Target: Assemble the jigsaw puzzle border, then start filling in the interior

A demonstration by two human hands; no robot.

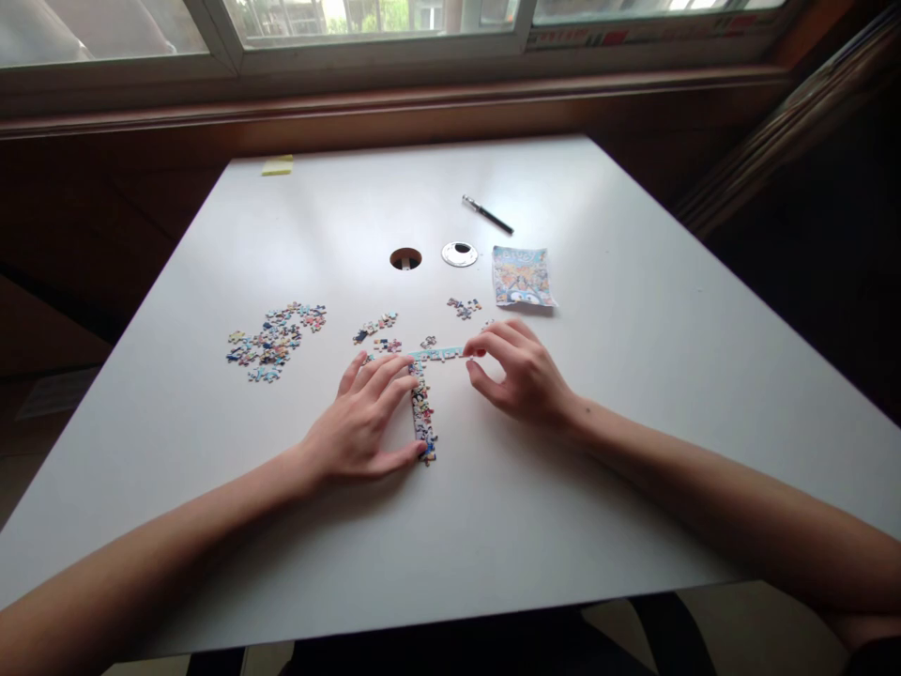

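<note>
Joined jigsaw pieces form an L-shaped border (422,404) on the white table, with one arm running toward me and a pale blue arm (443,355) going right. My left hand (366,413) is open beside its left edge. Its fingertips touch near the corner and its thumb rests at the near end. At the right tip of the blue arm, my right hand (517,371) has thumb and forefinger pinched on a small jigsaw piece, mostly hidden by the fingers. Loose jigsaw pieces (380,327) lie just beyond the border, with another small cluster (465,308) farther right.
A larger pile of jigsaw pieces (271,343) spreads at the left. Beyond my right hand lies a colourful picture sheet (522,277). Farther back are a pen (488,214), a round cable hole (405,259), its metal cover (459,254) and a yellow note (277,165).
</note>
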